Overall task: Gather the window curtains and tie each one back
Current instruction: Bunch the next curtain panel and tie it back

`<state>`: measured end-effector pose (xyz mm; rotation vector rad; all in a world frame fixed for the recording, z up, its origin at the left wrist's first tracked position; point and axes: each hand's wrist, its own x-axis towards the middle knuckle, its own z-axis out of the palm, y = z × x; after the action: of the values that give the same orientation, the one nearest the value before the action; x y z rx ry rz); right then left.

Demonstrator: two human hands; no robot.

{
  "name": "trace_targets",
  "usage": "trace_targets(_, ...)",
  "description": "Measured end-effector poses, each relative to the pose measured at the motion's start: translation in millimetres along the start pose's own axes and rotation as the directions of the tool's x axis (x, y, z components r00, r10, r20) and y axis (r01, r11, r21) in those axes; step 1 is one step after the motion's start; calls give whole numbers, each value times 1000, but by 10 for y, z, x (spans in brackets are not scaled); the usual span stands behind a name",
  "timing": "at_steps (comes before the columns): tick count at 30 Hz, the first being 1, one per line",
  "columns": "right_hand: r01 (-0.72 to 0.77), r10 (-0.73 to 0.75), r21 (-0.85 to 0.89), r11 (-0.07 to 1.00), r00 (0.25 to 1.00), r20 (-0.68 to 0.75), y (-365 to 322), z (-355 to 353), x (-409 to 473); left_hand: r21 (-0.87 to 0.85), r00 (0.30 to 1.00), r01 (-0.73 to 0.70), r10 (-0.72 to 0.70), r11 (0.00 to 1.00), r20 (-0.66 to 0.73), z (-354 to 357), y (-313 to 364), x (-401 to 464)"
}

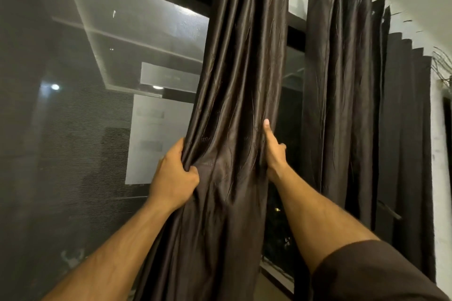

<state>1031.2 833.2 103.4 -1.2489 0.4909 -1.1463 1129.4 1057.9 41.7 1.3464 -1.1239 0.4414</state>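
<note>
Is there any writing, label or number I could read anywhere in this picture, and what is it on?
None can be read.
The curtain held by the left hand and right hand: only a woven pattern, no words.
The second curtain: plain.
Pale panels reflected in the window glass: grey smudges that might be text, too blurred to read.

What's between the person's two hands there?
In the head view, the gathered dark curtain spans from the left hand to the right hand.
</note>
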Motion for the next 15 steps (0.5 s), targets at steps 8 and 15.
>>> trace_targets(8,628,-558,-217,747,770,308,58,377,-304,15,996,69,-70,998,60,370,28,-35)
trace_targets(15,786,-581,-230,574,589,562,-173,933,-669,39,998,41,-39,998,-57,150,90,35)
